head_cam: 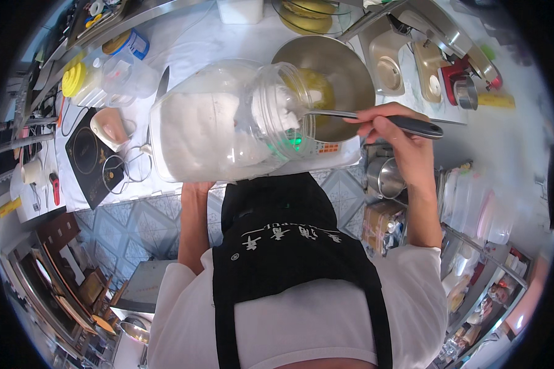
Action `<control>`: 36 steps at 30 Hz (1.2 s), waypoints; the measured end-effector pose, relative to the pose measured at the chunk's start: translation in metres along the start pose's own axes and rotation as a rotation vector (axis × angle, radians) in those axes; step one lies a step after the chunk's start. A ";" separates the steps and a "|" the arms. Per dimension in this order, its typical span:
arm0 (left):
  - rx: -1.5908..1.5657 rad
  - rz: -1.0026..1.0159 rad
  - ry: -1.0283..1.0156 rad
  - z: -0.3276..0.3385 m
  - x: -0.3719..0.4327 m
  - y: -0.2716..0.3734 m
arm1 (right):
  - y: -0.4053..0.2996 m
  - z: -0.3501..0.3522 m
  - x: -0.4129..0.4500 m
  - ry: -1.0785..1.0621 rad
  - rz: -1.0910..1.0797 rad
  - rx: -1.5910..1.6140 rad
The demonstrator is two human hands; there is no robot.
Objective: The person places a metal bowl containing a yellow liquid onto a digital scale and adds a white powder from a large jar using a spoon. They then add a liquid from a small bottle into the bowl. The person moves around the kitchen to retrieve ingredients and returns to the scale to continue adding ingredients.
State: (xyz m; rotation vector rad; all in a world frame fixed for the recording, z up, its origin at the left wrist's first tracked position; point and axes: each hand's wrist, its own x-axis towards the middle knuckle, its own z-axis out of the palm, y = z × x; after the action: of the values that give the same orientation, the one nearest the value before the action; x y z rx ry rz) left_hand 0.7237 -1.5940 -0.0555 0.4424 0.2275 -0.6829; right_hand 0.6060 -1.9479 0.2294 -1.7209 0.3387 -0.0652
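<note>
A large clear jar point(198, 133) with white powder inside lies tilted, its mouth over the near left rim of a steel mixing bowl point(351, 69). Something yellow sits in the bowl, with a small white heap on it. My right hand point(392, 124) grips the black handle of a metal utensil point(332, 113), whose far end reaches the powder at the jar's mouth. My left hand point(198, 187) is at the jar's underside, its fingers mostly hidden by the jar. Under the bowl, a kitchen scale point(328, 148) shows orange-marked keys and a green lit display seen through the glass.
Left on the counter are a black induction hob point(85, 152), a pink-beige pot point(111, 127), a knife point(163, 83), and a yellow-lidded container point(75, 80). A sink point(385, 60) and a red stand mixer point(454, 78) are at right. A shelf edge crosses the top left.
</note>
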 end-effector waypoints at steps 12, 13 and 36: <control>-0.036 -0.072 0.098 0.003 -0.008 0.018 | 0.035 -0.034 -0.032 0.414 -0.092 -0.274; 0.012 -0.052 0.233 0.001 -0.008 0.020 | 0.047 -0.033 -0.031 0.411 -0.096 -0.348; -0.091 -0.018 0.286 0.007 -0.014 0.030 | 0.073 -0.029 -0.021 0.474 -0.010 -0.211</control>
State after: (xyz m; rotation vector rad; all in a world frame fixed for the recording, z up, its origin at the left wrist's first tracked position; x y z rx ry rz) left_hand 0.7325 -1.5688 -0.0352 0.4500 0.5311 -0.6225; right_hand 0.5658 -1.9800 0.1668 -1.9066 0.7061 -0.4639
